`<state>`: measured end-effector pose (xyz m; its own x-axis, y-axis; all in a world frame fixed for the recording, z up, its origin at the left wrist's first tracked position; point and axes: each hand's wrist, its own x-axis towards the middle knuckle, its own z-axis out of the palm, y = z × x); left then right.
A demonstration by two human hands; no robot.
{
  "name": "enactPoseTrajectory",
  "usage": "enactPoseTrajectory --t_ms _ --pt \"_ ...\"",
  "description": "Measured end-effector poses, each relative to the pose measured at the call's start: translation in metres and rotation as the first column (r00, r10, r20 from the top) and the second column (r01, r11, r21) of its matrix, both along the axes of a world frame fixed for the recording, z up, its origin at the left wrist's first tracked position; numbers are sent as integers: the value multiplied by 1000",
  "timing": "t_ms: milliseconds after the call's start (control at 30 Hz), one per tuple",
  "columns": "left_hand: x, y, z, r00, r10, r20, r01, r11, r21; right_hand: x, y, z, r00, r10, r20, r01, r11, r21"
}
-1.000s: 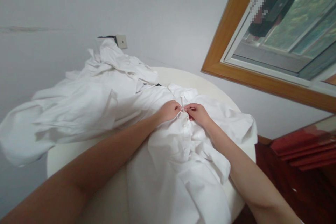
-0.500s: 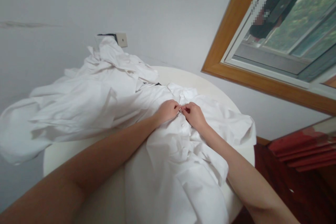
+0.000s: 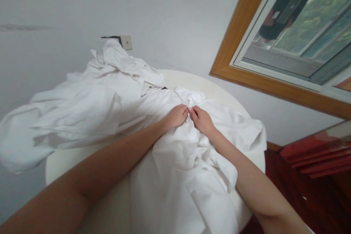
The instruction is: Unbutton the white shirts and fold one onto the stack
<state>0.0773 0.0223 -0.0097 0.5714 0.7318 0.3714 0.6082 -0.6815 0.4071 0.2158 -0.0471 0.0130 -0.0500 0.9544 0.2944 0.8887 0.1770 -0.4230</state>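
A white buttoned shirt (image 3: 186, 175) lies spread on a round cream table (image 3: 192, 80), its collar pointing away from me. My left hand (image 3: 177, 115) and my right hand (image 3: 200, 120) meet at the shirt's front placket just below the collar. Both hands have their fingers curled and pinched on the fabric edges there, fingertips almost touching each other. What sits between the fingertips is too small to make out. The shirt's lower part hangs toward me over the table's near edge.
A heap of other white garments (image 3: 82, 106) covers the table's left side and spills over its edge. A wall socket (image 3: 126, 42) sits behind it. A wood-framed window (image 3: 276, 36) is at right, with red furniture (image 3: 315, 153) below it.
My right hand has shifted slightly left and closed in against my left hand on the placket. The shirt fabric below has bunched a little.
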Motion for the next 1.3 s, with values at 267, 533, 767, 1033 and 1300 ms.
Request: enactPoseTrajectory --t_ms 267,533,767,1033,1300 --pt "1 1 -4 995 -44 85 45 999 -10 -3 3 0 981 -68 179 78 996 -45" --pt "-3 -3 2 995 -91 36 91 996 10 7 13 -4 994 -32 -104 22 996 -89" --pt "-7 -8 8 999 -26 -25 27 999 46 11 17 -14 956 -13 -295 -19 994 -105" --pt "-13 -20 12 977 179 -114 -164 978 130 21 -1 12 994 46 102 -41 998 -51" --pt "-12 -12 1 971 128 -201 -119 991 59 19 -5 1 937 143 320 -69 970 -233"
